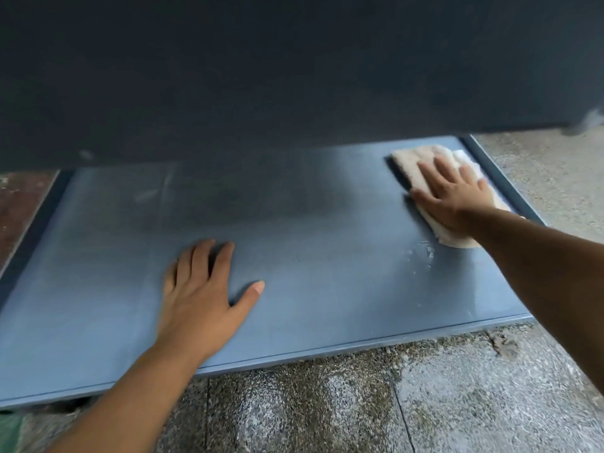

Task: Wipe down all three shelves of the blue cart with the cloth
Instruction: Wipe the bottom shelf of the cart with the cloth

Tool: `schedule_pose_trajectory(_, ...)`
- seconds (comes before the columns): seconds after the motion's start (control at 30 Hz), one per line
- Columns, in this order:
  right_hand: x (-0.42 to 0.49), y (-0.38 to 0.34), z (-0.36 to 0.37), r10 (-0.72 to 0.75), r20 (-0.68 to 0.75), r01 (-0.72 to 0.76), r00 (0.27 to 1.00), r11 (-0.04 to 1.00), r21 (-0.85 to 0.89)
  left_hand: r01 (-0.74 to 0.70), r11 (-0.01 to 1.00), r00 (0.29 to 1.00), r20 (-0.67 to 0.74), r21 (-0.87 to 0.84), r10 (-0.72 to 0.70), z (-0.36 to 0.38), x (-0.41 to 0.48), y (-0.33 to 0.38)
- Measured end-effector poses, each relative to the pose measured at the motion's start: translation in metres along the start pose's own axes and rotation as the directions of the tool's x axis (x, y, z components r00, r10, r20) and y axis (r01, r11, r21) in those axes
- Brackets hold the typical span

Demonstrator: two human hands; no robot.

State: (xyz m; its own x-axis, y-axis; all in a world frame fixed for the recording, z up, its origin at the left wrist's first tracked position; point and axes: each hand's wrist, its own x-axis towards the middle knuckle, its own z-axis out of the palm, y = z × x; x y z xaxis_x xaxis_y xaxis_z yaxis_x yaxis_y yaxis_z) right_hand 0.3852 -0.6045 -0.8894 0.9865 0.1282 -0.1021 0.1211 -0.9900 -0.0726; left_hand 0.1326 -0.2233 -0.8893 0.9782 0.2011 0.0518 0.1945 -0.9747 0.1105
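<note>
The blue cart's lowest shelf (310, 256) fills the middle of the view, just above the floor. A beige cloth (415, 161) lies at its far right corner, and my right hand (454, 194) presses flat on it with fingers spread. A small wet smear glints on the shelf near the cloth. My left hand (202, 299) rests flat on the bare shelf at the front left, holding nothing. The dark underside of the shelf above (294, 76) covers the top of the view and hides the back of the lower shelf.
Speckled stone floor (425, 403) lies in front of and to the right of the cart. A reddish-brown floor patch (19, 204) shows at the far left. A raised blue rim (503, 178) runs along the shelf's right side.
</note>
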Motion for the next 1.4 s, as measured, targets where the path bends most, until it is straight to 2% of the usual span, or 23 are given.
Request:
schedule_pose_trajectory(0.27, -0.006, 0.007, -0.001, 0.076, -0.02, -0.076, 0.997, 0.997, 0.015, 0.016, 0.999, 0.995, 0.095, 0.051, -0.021, 0.01, 0.004, -0.001)
schedule_pose_trajectory(0.5, -0.016, -0.009, -0.002, 0.043, -0.008, -0.043, 0.999, 0.999, 0.008, -0.002, 0.997, 0.995, 0.104, 0.076, -0.006, 0.012, 0.005, 0.001)
schedule_pose_trajectory(0.6, -0.029, -0.027, 0.003, -0.071, -0.048, 0.067, 0.996, 0.995, -0.068, -0.004, 0.997, 0.994, 0.109, 0.076, -0.004, 0.013, 0.006, 0.002)
schedule_pose_trajectory(0.83, -0.071, -0.093, 0.015, -0.297, -0.012, 0.296, 0.955, 0.954, -0.037, 0.003, 0.998, 0.993, 0.118, 0.066, -0.011, 0.011, 0.006, 0.004)
schedule_pose_trajectory(0.93, -0.1, -0.127, 0.015, -0.43, 0.0, 0.43, 0.903, 0.901, -0.061, 0.002, 0.998, 0.993, 0.115, 0.064, -0.01, 0.009, 0.005, 0.007)
schedule_pose_trajectory(1.03, -0.134, -0.164, 0.017, -0.551, 0.055, 0.551, 0.833, 0.834, 0.008, 0.012, 0.998, 0.993, 0.114, 0.063, -0.019, 0.003, 0.005, 0.009)
schedule_pose_trajectory(1.13, -0.163, -0.189, 0.021, -0.645, 0.099, 0.645, 0.758, 0.763, 0.033, 0.078, 0.996, 0.988, 0.131, 0.045, -0.084, 0.002, 0.006, 0.016)
schedule_pose_trajectory(1.2, -0.17, -0.196, 0.021, -0.647, 0.101, 0.646, 0.755, 0.762, 0.048, 0.185, 0.983, 0.976, 0.115, -0.013, -0.183, 0.002, 0.009, 0.035)
schedule_pose_trajectory(1.27, -0.171, -0.198, 0.02, -0.637, 0.086, 0.635, 0.766, 0.771, 0.051, 0.318, 0.928, 0.947, 0.025, -0.194, -0.319, 0.0, 0.01, 0.059)
schedule_pose_trajectory(1.3, -0.171, -0.197, 0.02, -0.632, 0.074, 0.63, 0.771, 0.775, 0.054, 0.333, 0.89, 0.93, -0.05, -0.311, -0.365, 0.001, 0.011, 0.068)
schedule_pose_trajectory(1.4, -0.168, -0.193, 0.023, -0.613, 0.04, 0.61, 0.789, 0.79, 0.06, 0.184, 0.813, 0.912, -0.213, -0.552, -0.351, 0.009, 0.008, 0.072)
